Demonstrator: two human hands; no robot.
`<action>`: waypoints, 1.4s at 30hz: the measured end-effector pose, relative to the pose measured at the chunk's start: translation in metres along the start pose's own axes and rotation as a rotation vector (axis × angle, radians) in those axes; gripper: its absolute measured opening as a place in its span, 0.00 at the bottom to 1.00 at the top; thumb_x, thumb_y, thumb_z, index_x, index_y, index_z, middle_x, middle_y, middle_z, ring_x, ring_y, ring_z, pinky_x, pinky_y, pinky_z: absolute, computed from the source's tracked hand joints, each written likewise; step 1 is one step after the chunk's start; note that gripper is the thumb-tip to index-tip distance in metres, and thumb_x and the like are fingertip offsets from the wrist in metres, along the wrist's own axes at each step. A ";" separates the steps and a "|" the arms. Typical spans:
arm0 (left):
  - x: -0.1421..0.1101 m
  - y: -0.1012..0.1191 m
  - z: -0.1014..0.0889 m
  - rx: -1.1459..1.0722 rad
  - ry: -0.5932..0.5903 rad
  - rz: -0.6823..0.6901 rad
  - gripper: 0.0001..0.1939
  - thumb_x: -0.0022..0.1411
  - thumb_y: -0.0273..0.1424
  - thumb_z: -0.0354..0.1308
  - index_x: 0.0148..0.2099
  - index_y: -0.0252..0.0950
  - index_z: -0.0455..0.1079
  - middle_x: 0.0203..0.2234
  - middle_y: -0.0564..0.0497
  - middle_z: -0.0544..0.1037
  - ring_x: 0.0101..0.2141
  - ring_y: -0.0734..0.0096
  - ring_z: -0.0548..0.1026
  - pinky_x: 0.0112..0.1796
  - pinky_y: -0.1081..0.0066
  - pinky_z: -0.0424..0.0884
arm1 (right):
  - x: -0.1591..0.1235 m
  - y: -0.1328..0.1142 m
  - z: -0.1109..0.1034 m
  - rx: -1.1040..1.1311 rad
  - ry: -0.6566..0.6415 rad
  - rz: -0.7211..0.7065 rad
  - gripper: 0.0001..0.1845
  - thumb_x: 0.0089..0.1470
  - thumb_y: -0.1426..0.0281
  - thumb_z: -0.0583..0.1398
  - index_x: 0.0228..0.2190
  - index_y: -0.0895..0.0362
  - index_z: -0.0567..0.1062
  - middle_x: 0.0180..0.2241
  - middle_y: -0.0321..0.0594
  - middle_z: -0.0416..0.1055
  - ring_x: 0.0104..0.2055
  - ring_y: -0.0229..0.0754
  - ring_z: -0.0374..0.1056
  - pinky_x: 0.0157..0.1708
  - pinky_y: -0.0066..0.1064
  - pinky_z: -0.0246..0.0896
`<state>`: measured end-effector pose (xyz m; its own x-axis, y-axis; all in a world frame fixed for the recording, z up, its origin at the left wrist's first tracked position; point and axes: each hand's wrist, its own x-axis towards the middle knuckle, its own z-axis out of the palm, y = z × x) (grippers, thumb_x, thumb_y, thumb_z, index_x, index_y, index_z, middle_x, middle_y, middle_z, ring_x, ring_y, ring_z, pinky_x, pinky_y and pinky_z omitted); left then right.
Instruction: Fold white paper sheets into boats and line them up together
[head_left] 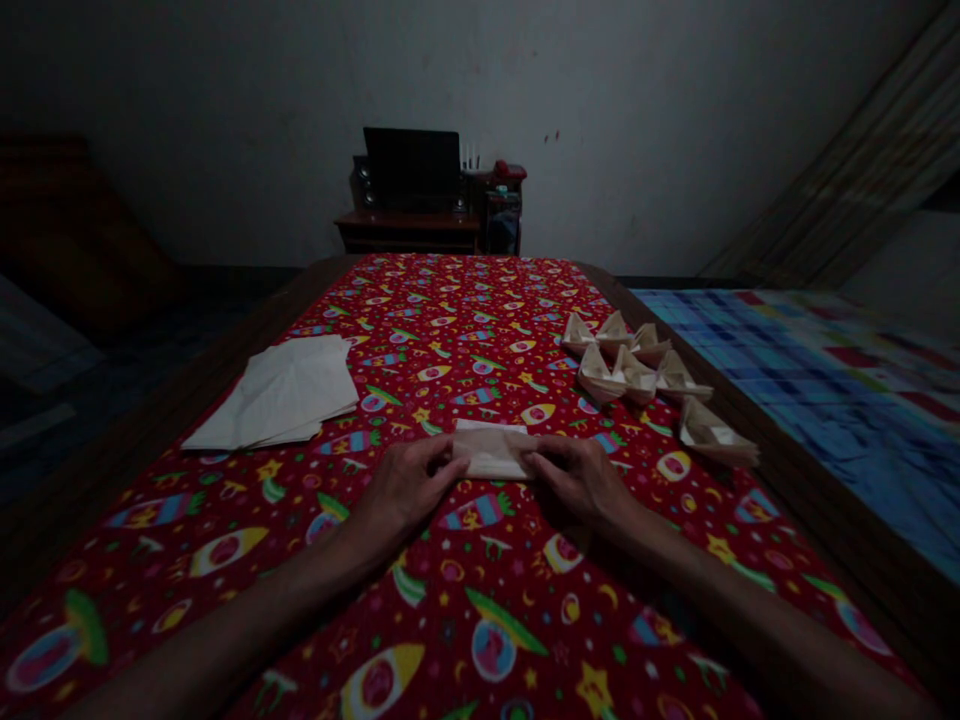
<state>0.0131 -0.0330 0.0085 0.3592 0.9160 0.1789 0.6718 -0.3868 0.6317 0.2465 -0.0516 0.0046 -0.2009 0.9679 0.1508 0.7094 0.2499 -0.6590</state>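
Observation:
A sheet of pale paper (493, 452), folded into a narrow strip, lies on the red patterned cloth (480, 560) in front of me. My left hand (416, 475) pinches its left end between thumb and fingers. At the right end, my right hand (574, 472) grips the paper the same way. A thin white edge of the sheet shows behind the fold. Off to the left is a stack of flat pale sheets (281, 393), slightly fanned. Several folded paper boat shapes (635, 378) stand grouped on the right, with one boat (712, 437) nearer to me.
The cloth covers a long surface with a dark wooden border (750, 430). Beyond its far end stand a dark monitor (414, 167) and small speakers on a low cabinet (409, 230). A blue checked sheet (802, 370) spreads to the right. The room is dim.

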 end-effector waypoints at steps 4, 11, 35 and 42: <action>0.008 0.005 0.004 0.099 0.049 -0.058 0.16 0.60 0.34 0.52 0.51 0.38 0.66 0.28 0.53 0.78 0.29 0.67 0.76 0.30 0.72 0.66 | 0.003 -0.007 0.004 -0.200 0.064 0.006 0.16 0.57 0.62 0.52 0.26 0.57 0.74 0.21 0.37 0.70 0.22 0.36 0.62 0.24 0.26 0.47; 0.007 0.002 0.012 0.433 0.092 0.069 0.30 0.63 0.32 0.50 0.64 0.38 0.45 0.27 0.53 0.76 0.26 0.67 0.75 0.26 0.73 0.63 | 0.008 -0.014 0.002 -0.385 0.038 0.062 0.18 0.58 0.60 0.51 0.25 0.57 0.73 0.20 0.39 0.69 0.22 0.36 0.62 0.23 0.27 0.43; -0.012 0.020 0.018 0.464 -0.211 0.517 0.24 0.67 0.40 0.43 0.60 0.33 0.56 0.63 0.38 0.52 0.63 0.54 0.46 0.59 0.53 0.52 | -0.006 -0.017 0.012 -0.549 0.159 -0.294 0.13 0.57 0.73 0.52 0.41 0.62 0.72 0.37 0.49 0.73 0.39 0.46 0.68 0.36 0.33 0.62; -0.022 0.008 0.006 0.556 -0.151 0.470 0.26 0.67 0.40 0.44 0.62 0.34 0.54 0.63 0.38 0.52 0.63 0.53 0.47 0.58 0.53 0.53 | -0.040 -0.011 0.014 -0.517 -0.097 -0.491 0.30 0.61 0.63 0.50 0.61 0.62 0.53 0.62 0.48 0.50 0.64 0.48 0.46 0.61 0.44 0.48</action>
<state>0.0151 -0.0567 0.0050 0.7481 0.6310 0.2052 0.6393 -0.7683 0.0318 0.2378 -0.0936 -0.0045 -0.6211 0.7398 0.2586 0.7458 0.6593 -0.0949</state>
